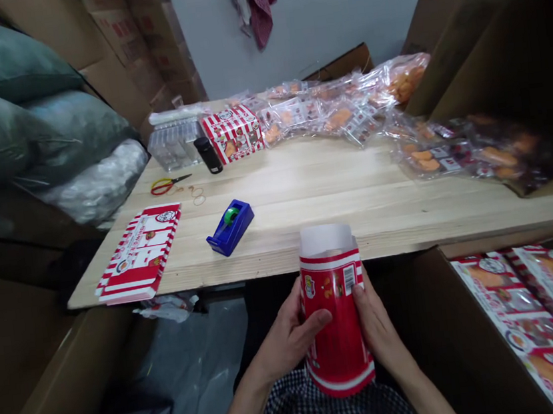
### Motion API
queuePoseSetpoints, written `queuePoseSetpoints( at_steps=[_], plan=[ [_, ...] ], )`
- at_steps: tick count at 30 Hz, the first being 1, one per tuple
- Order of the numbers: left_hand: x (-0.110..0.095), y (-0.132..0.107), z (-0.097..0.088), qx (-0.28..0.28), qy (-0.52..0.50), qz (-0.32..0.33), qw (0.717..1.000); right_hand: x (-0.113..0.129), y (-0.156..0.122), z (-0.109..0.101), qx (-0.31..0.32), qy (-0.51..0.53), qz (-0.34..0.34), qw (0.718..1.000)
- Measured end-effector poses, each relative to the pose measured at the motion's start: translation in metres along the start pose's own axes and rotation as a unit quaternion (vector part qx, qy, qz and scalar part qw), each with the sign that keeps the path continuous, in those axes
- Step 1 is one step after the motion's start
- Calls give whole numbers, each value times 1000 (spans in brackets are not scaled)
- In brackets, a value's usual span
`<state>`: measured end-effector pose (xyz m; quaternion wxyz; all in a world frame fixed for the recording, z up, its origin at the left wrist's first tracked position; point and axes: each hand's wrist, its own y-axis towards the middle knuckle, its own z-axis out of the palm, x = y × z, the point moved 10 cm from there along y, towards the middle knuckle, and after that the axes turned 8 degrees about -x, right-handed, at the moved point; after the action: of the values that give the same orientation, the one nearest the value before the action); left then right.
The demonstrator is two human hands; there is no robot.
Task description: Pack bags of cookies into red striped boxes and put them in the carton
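Note:
Between my two hands, over my lap at the table's front edge, is a red and white printed card package [338,320]. It bends into a rounded shape, with a barcode near its upper right and a pale flap standing up at the top. My left hand [296,329] grips its left side, the thumb lying across the printed front. On the right side, my right hand [373,313] holds the edge with its thumb near the barcode. The other fingers of both hands are mostly hidden behind the card. Nearest on the table is a blue tape dispenser [233,226] with a green roll.
A stack of striped flat cartons [141,254] lies left, near yellow-red scissors [167,185]. Behind stand a black cylinder [208,155], a striped box [233,135] and a clear plastic container [172,142]. Clear packets [341,118] line the back. A carton of filled packages [546,315] stands right.

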<state>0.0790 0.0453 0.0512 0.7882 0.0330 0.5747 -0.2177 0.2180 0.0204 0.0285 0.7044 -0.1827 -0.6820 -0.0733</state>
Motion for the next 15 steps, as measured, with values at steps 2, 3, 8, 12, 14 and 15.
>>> queuePoseSetpoints(
  at_steps=[2, 3, 8, 12, 14, 15],
  plan=[
    [5, 1, -5, -17, 19, -19, 999, -12, -3, 4, 10, 31, 50, 998],
    [8, 3, -9, -34, 29, -26, 999, -19, -6, 6, 20, 56, 87, 994],
    [23, 4, -13, -32, 5, -62, 998, -26, -13, 9, 71, 173, 161, 969],
    [22, -1, -10, -16, -9, -44, 999, -18, -6, 1, 79, 197, 152, 965],
    [18, -2, -11, -22, 12, -16, 1000, -18, -5, 0, 87, 186, 166, 965],
    [16, -2, -12, -24, 25, -5, 999, -18, -4, 0, 91, 182, 169, 964]
  ],
)
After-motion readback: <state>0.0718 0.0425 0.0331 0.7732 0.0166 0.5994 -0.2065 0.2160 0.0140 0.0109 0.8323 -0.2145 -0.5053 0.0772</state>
